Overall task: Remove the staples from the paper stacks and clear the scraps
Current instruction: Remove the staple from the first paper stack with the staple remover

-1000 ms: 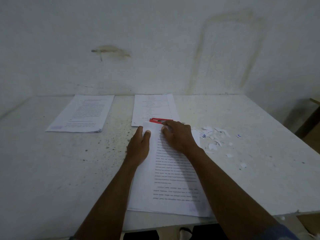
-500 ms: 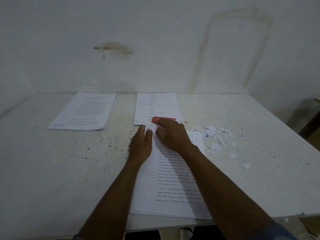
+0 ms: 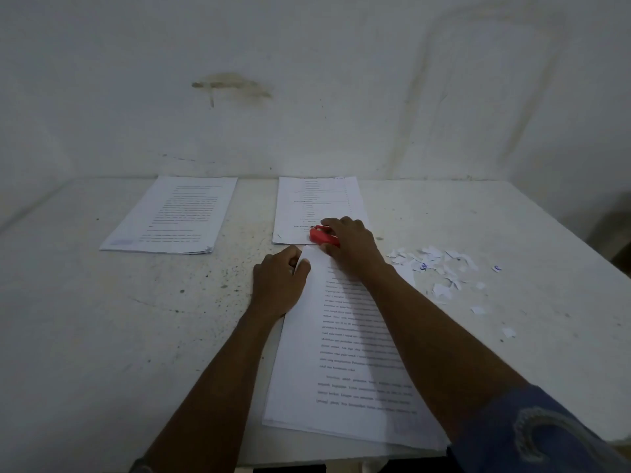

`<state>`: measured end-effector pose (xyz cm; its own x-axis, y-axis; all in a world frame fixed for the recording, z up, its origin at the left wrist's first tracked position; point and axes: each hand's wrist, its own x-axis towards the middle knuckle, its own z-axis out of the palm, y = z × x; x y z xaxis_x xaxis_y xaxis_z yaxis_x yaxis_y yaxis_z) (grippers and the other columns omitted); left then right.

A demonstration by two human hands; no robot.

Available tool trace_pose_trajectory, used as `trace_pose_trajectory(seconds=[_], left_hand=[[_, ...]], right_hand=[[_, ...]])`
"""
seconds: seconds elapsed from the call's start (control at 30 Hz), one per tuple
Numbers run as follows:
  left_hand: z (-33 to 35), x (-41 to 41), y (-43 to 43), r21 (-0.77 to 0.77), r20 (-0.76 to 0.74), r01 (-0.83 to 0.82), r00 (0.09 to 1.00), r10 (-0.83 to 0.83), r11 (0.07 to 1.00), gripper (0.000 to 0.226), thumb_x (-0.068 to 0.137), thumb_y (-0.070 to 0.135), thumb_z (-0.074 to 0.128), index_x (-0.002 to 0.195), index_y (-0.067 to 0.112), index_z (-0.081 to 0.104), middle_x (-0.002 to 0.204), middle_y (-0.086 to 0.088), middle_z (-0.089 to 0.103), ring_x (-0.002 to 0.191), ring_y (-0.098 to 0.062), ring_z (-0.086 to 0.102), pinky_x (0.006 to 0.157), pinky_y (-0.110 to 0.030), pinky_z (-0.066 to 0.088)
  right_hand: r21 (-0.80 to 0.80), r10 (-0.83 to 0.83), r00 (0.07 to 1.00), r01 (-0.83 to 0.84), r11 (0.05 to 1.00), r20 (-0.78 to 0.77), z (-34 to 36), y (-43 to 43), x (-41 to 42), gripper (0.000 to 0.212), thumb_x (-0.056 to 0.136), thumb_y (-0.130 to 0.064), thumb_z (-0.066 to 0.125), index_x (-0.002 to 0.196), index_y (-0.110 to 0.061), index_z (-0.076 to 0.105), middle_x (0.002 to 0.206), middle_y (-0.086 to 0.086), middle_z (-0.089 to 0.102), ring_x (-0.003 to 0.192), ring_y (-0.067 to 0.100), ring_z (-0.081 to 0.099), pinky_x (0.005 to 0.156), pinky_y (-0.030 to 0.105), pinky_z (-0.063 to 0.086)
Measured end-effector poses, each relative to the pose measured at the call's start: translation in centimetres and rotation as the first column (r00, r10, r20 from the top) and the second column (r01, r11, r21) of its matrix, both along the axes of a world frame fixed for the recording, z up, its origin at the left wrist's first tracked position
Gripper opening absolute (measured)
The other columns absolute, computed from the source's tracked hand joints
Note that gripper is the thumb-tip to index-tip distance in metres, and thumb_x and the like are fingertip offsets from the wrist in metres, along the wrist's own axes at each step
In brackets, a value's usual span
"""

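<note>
The left hand pinches the top corner of the stack. The right hand grips the red remover just past that corner. It is best to hold the stack flat and pull slowly. The scraps lie right of the hands.

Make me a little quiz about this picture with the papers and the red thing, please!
1. True or false: the right hand holds the red staple remover.
2. What does the left hand pinch? A) a pencil B) a corner of the nearest stack C) a cup
3. Fill in: the paper scraps lie on the table to the ___ of the nearest stack.

Key: 1 true; 2 B; 3 right.
</note>
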<state>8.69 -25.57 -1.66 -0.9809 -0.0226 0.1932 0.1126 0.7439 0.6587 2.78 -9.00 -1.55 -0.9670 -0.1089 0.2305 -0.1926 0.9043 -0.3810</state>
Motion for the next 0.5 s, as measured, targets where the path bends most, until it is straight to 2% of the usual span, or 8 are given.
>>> trace_pose_trajectory(seconds=[0.07, 0.13, 0.2, 0.23, 0.3, 0.4, 0.43, 0.5], left_hand=[[-0.2, -0.2, -0.3, 0.007, 0.004, 0.022, 1.0, -0.022, 1.0, 0.027, 0.096, 0.039, 0.055, 0.085, 0.015, 0.062, 0.079, 0.0, 0.068, 0.076, -0.021, 0.063, 0.089, -0.048, 0.052], [-0.4, -0.3, -0.4, 0.0, 0.014, 0.045, 0.999, -0.045, 0.999, 0.027, 0.096, 0.043, 0.055, 0.088, 0.019, 0.064, 0.084, 0.004, 0.07, 0.083, -0.02, 0.064, 0.093, -0.049, 0.049], [-0.6, -0.5, -0.5, 0.02, 0.024, 0.056, 0.998, -0.057, 0.998, 0.025, 0.095, 0.046, 0.056, 0.087, 0.023, 0.063, 0.086, 0.005, 0.07, 0.086, -0.02, 0.064, 0.095, -0.05, 0.048], [-0.8, -0.6, -0.6, 0.048, 0.031, 0.061, 0.998, -0.063, 0.997, 0.024, 0.094, 0.046, 0.056, 0.086, 0.025, 0.062, 0.085, 0.007, 0.069, 0.085, -0.019, 0.064, 0.095, -0.05, 0.048], [-0.9, -0.7, -0.7, 0.103, 0.046, 0.052, 0.997, -0.057, 0.993, 0.023, 0.094, 0.046, 0.058, 0.083, 0.026, 0.061, 0.08, 0.01, 0.066, 0.081, -0.017, 0.063, 0.096, -0.052, 0.048], [-1.1, -0.8, -0.6, 0.135, 0.069, 0.04, 0.996, -0.049, 0.99, 0.023, 0.093, 0.049, 0.059, 0.084, 0.027, 0.063, 0.08, 0.012, 0.066, 0.078, -0.013, 0.064, 0.097, -0.051, 0.049], [-1.1, -0.9, -0.5, 0.14, 0.07, 0.042, 0.996, -0.052, 0.989, 0.023, 0.092, 0.049, 0.058, 0.085, 0.028, 0.063, 0.081, 0.011, 0.066, 0.079, -0.013, 0.065, 0.097, -0.051, 0.049], [-0.9, -0.8, -0.4, 0.144, 0.066, 0.043, 0.996, -0.053, 0.989, 0.021, 0.092, 0.05, 0.059, 0.085, 0.03, 0.062, 0.08, 0.012, 0.065, 0.079, -0.013, 0.065, 0.097, -0.052, 0.048]], right_hand=[[-0.049, -0.01, 0.994, 0.005, 0.999, -0.11, -0.2, -0.3, 0.0, 0.053, 0.095, -0.033, 0.061, 0.144, -0.02, 0.044, 0.138, 0.007, 0.051, 0.122, 0.026, 0.048, 0.1, 0.036, 0.039], [-0.238, -0.065, 0.974, 0.012, 0.971, -0.216, -0.2, -1.1, 0.2, 0.049, 0.1, -0.033, 0.053, 0.145, -0.017, 0.041, 0.137, 0.008, 0.049, 0.118, 0.02, 0.048, 0.095, 0.028, 0.039], [-0.475, -0.146, 0.955, 0.006, 0.88, -0.258, 0.2, -2.2, 0.5, 0.041, 0.104, -0.035, 0.042, 0.14, -0.014, 0.043, 0.129, 0.004, 0.053, 0.11, 0.013, 0.051, 0.092, 0.02, 0.04], [-0.59, -0.189, 0.954, 0.016, 0.807, -0.232, 0.3, -2.7, 0.6, 0.037, 0.105, -0.034, 0.037, 0.134, -0.013, 0.046, 0.122, 0.003, 0.056, 0.105, 0.012, 0.053, 0.09, 0.02, 0.044], [-0.809, -0.205, 0.975, 0.047, 0.586, -0.092, 0.5, -3.5, 0.7, 0.032, 0.107, -0.031, 0.029, 0.116, -0.01, 0.051, 0.1, 0.007, 0.06, 0.088, 0.016, 0.058, 0.083, 0.031, 0.051], [-0.957, -0.118, 0.989, 0.115, 0.267, 0.086, 0.5, -4.1, 0.9, 0.037, 0.107, -0.03, 0.022, 0.104, -0.01, 0.054, 0.086, 0.014, 0.059, 0.079, 0.026, 0.059, 0.079, 0.043, 0.054], [-0.971, -0.1, 0.99, 0.12, 0.209, 0.101, 0.4, -4.3, 1.0, 0.037, 0.107, -0.031, 0.023, 0.099, -0.014, 0.054, 0.084, 0.013, 0.06, 0.078, 0.025, 0.06, 0.079, 0.043, 0.054], [-0.979, -0.105, 0.99, 0.111, 0.173, 0.094, 0.1, -4.4, 0.9, 0.039, 0.107, -0.033, 0.024, 0.09, -0.017, 0.056, 0.079, 0.008, 0.062, 0.074, 0.022, 0.061, 0.077, 0.042, 0.054]])
